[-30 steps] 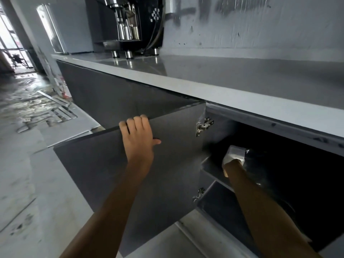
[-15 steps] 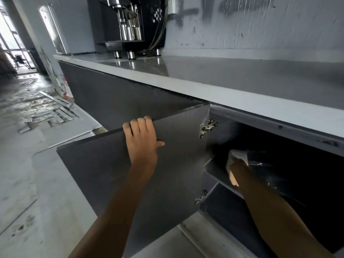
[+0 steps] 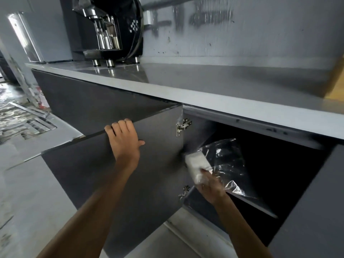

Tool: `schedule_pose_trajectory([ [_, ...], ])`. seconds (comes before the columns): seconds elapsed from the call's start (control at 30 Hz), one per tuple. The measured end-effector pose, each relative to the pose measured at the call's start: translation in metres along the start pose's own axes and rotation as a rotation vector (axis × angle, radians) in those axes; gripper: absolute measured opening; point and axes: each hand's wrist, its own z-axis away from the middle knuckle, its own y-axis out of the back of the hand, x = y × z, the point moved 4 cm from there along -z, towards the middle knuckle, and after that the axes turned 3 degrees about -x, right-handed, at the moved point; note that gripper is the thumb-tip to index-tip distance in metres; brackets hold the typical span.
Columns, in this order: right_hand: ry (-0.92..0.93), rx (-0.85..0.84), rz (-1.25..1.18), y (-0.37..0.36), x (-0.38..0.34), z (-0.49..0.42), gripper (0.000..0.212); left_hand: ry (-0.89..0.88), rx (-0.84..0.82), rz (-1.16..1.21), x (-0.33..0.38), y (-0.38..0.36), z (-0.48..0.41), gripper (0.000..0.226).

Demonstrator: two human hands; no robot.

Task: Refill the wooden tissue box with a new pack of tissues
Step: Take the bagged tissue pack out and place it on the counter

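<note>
At the far left the grey floor (image 3: 28,183) runs back toward a bright doorway, with flat panels lying on it. Above it a long grey counter (image 3: 204,84) stretches across the view, and a black and chrome coffee machine (image 3: 111,30) stands on its left end against the marked wall (image 3: 260,34). Below the counter a dark cabinet door (image 3: 89,174) is swung wide open toward the left. The left hand (image 3: 124,140) holds this door by its top edge, four fingers curled over the edge and the thumb spread flat on the inner face. To the right of that hand, two metal hinges fix the door to the cabinet, the upper hinge (image 3: 183,125) just under the counter and the lower hinge (image 3: 184,191) beside the right wrist. The two hands are well apart, with the hinged edge of the door between them. The right hand (image 3: 210,185) reaches into the dark cabinet opening and grips the lower end of a white tissue pack (image 3: 197,164), which tilts up and to the left from the hand; its fingers are mostly hidden behind the pack. A crumpled clear plastic bag (image 3: 227,161) lies around and just right of the pack, over the front of the inner shelf (image 3: 256,203). At the far right edge, a tan wooden thing (image 3: 337,81) stands on the counter, mostly cut off.
</note>
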Motion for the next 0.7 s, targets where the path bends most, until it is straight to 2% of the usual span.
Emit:
schedule_pose_trajectory([
  [0.1,-0.032,-0.205,0.048,-0.019,0.007,0.071,0.041,-0.007,-0.033,-0.033,0.003,0.007,0.012,0.090],
  [0.17,0.057,-0.260,0.159,-0.025,0.000,0.118,0.054,-0.026,-0.064,-0.079,0.005,0.018,0.020,0.082],
  [0.33,0.327,-0.395,0.421,-0.043,-0.086,0.214,0.053,-0.138,-0.342,-0.064,0.009,0.053,0.023,0.068],
  [0.47,0.596,-0.321,0.679,-0.052,-0.179,0.264,0.058,-0.313,-0.601,0.005,0.013,0.082,0.015,0.049],
  [0.53,0.713,-0.207,0.782,-0.046,-0.224,0.266,0.063,-0.342,-0.839,0.168,0.014,0.088,0.013,0.052],
  [0.63,0.806,-0.007,0.751,-0.022,-0.286,0.252,0.062,-0.143,-1.190,0.780,0.018,0.088,0.033,0.085],
  [0.7,0.764,0.083,0.714,-0.004,-0.322,0.238,0.062,-0.081,-1.274,1.050,0.031,0.094,0.064,0.078],
])
